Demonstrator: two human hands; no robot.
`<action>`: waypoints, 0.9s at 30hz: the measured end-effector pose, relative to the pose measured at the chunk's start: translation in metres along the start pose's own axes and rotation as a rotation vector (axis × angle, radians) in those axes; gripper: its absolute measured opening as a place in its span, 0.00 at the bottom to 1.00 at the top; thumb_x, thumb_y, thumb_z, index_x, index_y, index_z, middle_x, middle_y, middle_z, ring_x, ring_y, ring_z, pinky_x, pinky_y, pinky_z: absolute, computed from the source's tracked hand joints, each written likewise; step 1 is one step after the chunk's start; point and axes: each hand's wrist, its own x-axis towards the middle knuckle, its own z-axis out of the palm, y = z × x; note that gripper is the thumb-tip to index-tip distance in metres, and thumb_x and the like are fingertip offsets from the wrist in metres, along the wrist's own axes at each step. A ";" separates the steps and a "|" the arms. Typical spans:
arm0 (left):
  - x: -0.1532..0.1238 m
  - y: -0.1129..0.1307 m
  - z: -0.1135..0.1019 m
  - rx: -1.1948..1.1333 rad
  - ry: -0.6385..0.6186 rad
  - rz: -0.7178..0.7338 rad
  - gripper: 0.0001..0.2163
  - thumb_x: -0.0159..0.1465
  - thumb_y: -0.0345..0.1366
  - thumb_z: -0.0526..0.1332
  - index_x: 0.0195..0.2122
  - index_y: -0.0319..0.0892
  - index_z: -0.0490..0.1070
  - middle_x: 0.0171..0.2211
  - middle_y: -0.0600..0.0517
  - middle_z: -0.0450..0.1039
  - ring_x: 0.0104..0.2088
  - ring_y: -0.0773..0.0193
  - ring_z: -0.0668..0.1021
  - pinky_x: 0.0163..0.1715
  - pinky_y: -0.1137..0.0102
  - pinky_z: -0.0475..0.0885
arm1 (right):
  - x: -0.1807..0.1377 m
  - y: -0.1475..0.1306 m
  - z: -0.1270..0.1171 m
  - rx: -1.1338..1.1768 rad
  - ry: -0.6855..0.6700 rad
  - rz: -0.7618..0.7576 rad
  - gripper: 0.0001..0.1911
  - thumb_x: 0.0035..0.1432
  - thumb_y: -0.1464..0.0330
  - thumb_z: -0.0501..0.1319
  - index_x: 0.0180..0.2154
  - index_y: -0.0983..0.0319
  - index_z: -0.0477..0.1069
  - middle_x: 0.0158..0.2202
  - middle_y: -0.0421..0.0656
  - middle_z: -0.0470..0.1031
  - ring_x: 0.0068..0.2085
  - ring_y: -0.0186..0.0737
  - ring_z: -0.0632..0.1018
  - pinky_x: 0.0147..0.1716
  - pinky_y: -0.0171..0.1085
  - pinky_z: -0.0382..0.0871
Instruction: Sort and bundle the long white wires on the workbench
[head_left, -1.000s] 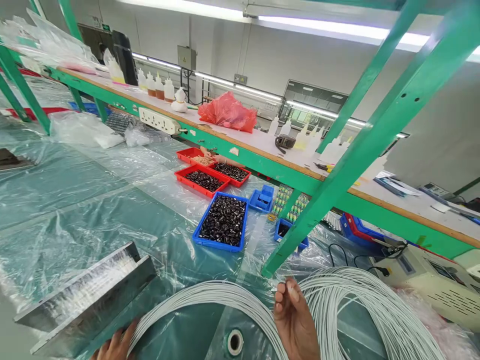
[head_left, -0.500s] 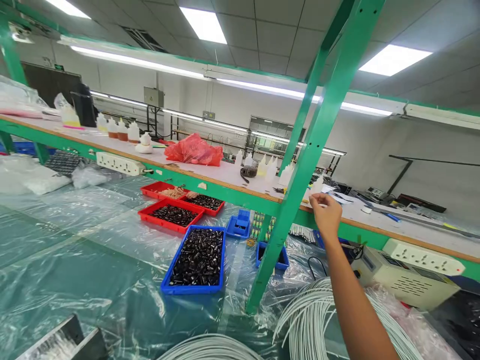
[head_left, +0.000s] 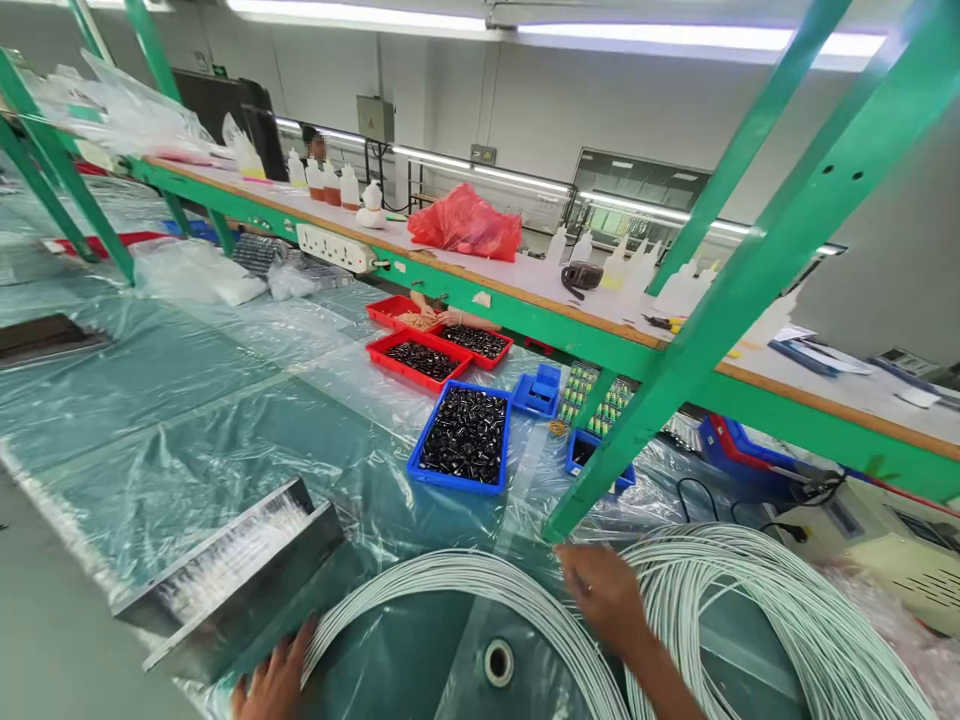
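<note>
In the lower part of the head view, a coil of white wire [head_left: 457, 572] lies on the plastic-covered table. My left hand [head_left: 276, 680] comes in at the bottom edge with fingers apart, against or right beside the coil's left side; part of it is cut off. Between this coil and a second white wire coil [head_left: 667, 590] is my right hand [head_left: 604, 597], its fingers curled closed. Whatever may be in those fingers is hidden. A small white ring-shaped roll [head_left: 499, 663] sits inside the first coil. Left of it stands a metal U-shaped channel [head_left: 247, 585], near my left hand.
A blue tray [head_left: 417, 468] of black parts and a red tray [head_left: 375, 350] lie farther back. Another person's hands [head_left: 431, 312] work at the red trays. A slanting green post [head_left: 645, 420] and a raised shelf [head_left: 540, 290] with bottles cross the view. A beige machine [head_left: 885, 540] stands right.
My right hand has come down from a bottle on the shelf to the wire coils. My left hand has entered at the bottom. The view has tilted down, and another person's hands show more clearly.
</note>
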 end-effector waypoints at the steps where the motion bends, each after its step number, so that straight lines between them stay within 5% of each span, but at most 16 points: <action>1: 0.001 0.001 0.000 -0.012 -0.004 -0.005 0.24 0.62 0.26 0.40 0.60 0.38 0.53 0.52 0.41 0.67 0.51 0.51 0.70 0.52 0.53 0.55 | -0.018 -0.002 0.020 0.027 -0.094 0.016 0.09 0.50 0.69 0.60 0.32 0.51 0.77 0.30 0.38 0.79 0.32 0.40 0.78 0.33 0.37 0.69; 6: -0.005 0.009 -0.007 0.008 0.067 -0.047 0.24 0.63 0.31 0.43 0.61 0.37 0.49 0.54 0.38 0.64 0.54 0.48 0.67 0.54 0.51 0.52 | -0.091 -0.004 0.087 0.103 -0.352 0.168 0.08 0.49 0.69 0.60 0.29 0.53 0.77 0.29 0.41 0.79 0.33 0.44 0.78 0.32 0.38 0.71; 11: -0.015 0.037 -0.013 -0.213 0.213 0.084 0.23 0.61 0.28 0.44 0.57 0.36 0.59 0.57 0.38 0.60 0.58 0.49 0.61 0.58 0.52 0.49 | -0.136 0.009 0.126 0.152 -0.326 0.450 0.22 0.39 0.71 0.62 0.42 0.57 0.75 0.52 0.51 0.69 0.53 0.61 0.68 0.50 0.55 0.61; 13: -0.020 0.056 -0.011 -0.471 0.154 0.206 0.22 0.59 0.28 0.46 0.55 0.37 0.63 0.57 0.39 0.60 0.58 0.50 0.63 0.58 0.54 0.53 | -0.144 0.012 0.136 0.254 -0.282 0.545 0.19 0.40 0.71 0.60 0.39 0.57 0.75 0.53 0.49 0.68 0.54 0.57 0.66 0.53 0.52 0.58; 18: -0.033 0.114 -0.003 -1.184 -0.272 0.332 0.24 0.57 0.41 0.53 0.53 0.37 0.65 0.56 0.40 0.62 0.58 0.52 0.63 0.58 0.57 0.54 | -0.152 0.009 0.146 0.446 -0.185 0.613 0.09 0.41 0.65 0.61 0.28 0.60 0.72 0.47 0.52 0.72 0.50 0.52 0.71 0.47 0.44 0.66; 22: -0.035 0.141 -0.008 -1.316 -0.439 0.365 0.30 0.53 0.56 0.51 0.43 0.34 0.73 0.40 0.40 0.76 0.41 0.51 0.77 0.40 0.62 0.72 | -0.159 -0.001 0.150 0.638 -0.084 0.737 0.21 0.38 0.50 0.63 0.27 0.61 0.72 0.44 0.55 0.73 0.43 0.53 0.75 0.33 0.41 0.73; 24: -0.035 0.144 -0.015 -1.335 -0.461 0.363 0.31 0.52 0.60 0.51 0.34 0.33 0.76 0.28 0.43 0.77 0.31 0.54 0.77 0.31 0.65 0.72 | -0.162 -0.007 0.153 0.692 -0.032 0.787 0.26 0.35 0.46 0.63 0.28 0.61 0.75 0.44 0.56 0.73 0.43 0.55 0.76 0.32 0.42 0.73; 27: -0.036 0.140 -0.029 -1.309 -0.396 0.320 0.24 0.55 0.53 0.53 0.27 0.34 0.76 0.24 0.46 0.76 0.28 0.59 0.75 0.29 0.68 0.69 | -0.161 -0.016 0.155 0.705 0.008 0.817 0.27 0.32 0.45 0.65 0.28 0.61 0.76 0.43 0.55 0.74 0.41 0.55 0.76 0.31 0.42 0.73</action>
